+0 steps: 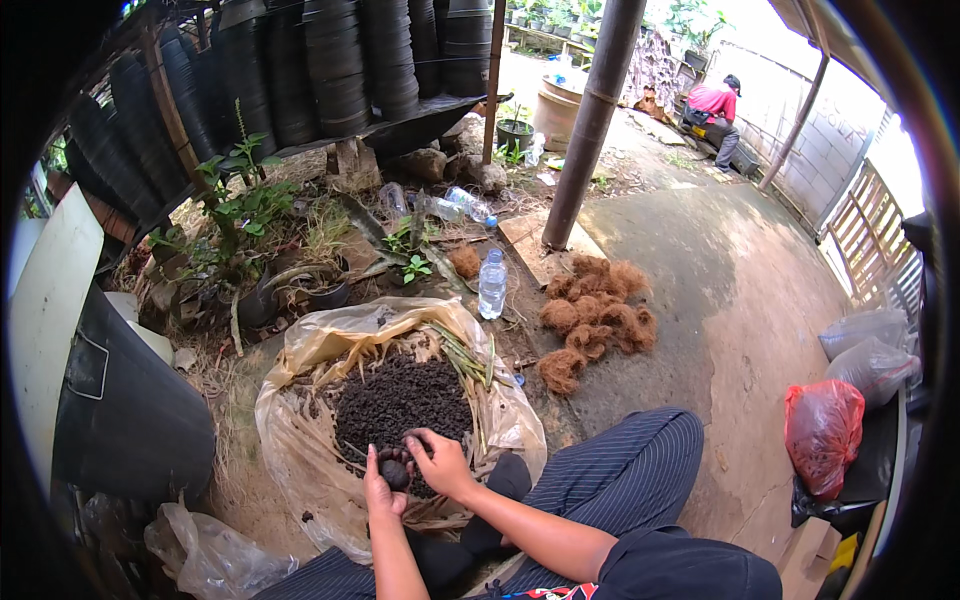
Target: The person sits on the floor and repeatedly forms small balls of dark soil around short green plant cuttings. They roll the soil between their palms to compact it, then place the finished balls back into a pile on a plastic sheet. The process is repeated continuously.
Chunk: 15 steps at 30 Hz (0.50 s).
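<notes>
A dark ball of soil (394,474) rests in the palm of my left hand (384,491), whose fingers curl around it. My right hand (442,463) is just beside it, fingers bent and apart, their tips close to the left fingertips. I see nothing held in it, though its underside is hidden. Both hands are over the near edge of a heap of dark, crumbly soil (401,394). The heap lies on a spread, crumpled clear plastic sheet or bag (300,450). Long green leaf strips (459,352) lie at the sheet's far right side.
Beyond the sheet stand a clear water bottle (492,286) and a pile of brown fibre clumps (596,311). A post (592,127) rises behind them. A black bin (135,405) stands left; a red plastic bag (823,439) sits right. Far back, a person (712,112) crouches by a wall.
</notes>
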Available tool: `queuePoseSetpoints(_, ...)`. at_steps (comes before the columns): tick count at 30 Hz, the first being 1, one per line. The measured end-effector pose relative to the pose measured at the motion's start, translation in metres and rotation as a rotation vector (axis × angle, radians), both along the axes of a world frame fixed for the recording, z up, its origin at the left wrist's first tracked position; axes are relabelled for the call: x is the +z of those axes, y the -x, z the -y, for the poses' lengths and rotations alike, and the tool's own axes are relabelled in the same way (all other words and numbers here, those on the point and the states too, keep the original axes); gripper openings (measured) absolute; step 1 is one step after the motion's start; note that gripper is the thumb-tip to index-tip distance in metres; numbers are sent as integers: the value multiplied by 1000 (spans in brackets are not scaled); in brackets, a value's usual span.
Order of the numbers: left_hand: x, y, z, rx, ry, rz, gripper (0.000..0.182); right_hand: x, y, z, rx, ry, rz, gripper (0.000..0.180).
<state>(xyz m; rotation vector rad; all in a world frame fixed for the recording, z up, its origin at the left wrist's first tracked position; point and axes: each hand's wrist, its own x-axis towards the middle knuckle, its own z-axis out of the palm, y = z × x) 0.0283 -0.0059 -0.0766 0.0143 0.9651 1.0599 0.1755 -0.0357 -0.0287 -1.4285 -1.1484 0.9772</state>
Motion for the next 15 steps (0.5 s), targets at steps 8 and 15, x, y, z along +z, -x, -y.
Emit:
queuePoseSetpoints(8, -1, -6, 3, 58, 155, -69, 34, -65, -23, 14, 149, 269, 961, 31)
queuePoseSetpoints(15, 2, -12, 7, 29, 3, 65, 26, -92, -6, 27, 260, 316, 1000, 23)
